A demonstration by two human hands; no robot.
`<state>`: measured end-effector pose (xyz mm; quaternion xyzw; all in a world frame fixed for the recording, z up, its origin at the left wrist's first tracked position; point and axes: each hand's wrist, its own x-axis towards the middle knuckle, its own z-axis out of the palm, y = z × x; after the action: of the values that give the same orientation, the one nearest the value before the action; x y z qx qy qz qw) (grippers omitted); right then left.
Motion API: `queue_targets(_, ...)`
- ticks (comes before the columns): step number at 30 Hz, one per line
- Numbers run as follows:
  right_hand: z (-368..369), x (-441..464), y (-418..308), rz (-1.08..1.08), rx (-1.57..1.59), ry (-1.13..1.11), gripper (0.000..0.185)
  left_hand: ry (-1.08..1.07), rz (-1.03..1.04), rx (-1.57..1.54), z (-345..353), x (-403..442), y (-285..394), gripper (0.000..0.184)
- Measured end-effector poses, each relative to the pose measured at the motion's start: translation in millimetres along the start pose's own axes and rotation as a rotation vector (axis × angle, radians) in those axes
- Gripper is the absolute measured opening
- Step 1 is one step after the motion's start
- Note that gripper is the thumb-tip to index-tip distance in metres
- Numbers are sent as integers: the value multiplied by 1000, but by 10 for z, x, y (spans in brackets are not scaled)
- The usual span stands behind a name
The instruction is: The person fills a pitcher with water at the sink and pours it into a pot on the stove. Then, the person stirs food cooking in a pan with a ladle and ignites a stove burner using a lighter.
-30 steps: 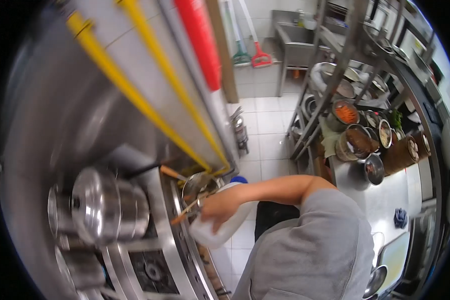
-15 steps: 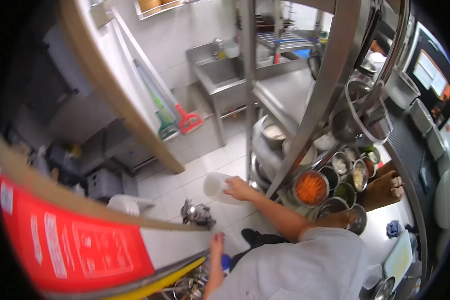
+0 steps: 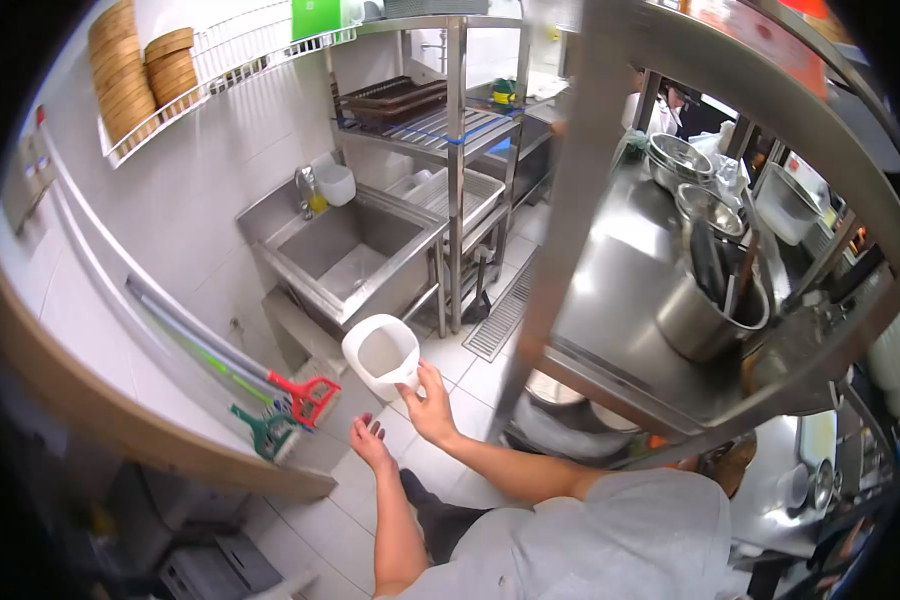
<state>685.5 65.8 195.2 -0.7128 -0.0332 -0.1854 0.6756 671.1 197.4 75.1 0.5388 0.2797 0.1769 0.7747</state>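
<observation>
A white plastic container [image 3: 360,350] with a wide open top hangs in front of the metal sink [image 3: 315,240], held by its near side. My right hand [image 3: 430,408] has its fingers and thumb closed on that side. My left hand [image 3: 372,440] is just below and to the left of the container, palm up with its fingers apart and nothing in it. The container's inside looks bare and pale.
Brooms with red and green heads [image 3: 305,398] lean at the left wall. A wooden post edge [image 3: 170,420] crosses the lower left. At the right a steel rack [image 3: 560,200] holds bowls and a pot [image 3: 705,315]. Bamboo steamers [image 3: 120,80] sit on a wire shelf.
The view has turned from the stove toward the sink. My right hand has carried the white container away from the stove, and my left hand has risen near it.
</observation>
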Motion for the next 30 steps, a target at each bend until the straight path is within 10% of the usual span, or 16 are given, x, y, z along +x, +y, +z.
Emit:
queue_targets(12,1192,2349,409,12,-78,271,37,-317,131,110,1212,3242,1700,47)
queue_targets(19,1434,3097,1079,140,-37,135,51,-333,187,287,1983,4892,1678,41)
queue_targets(30,1869,4195,1590,343,-1,-18,39,-214,414,889,3429,7426,1238,85)
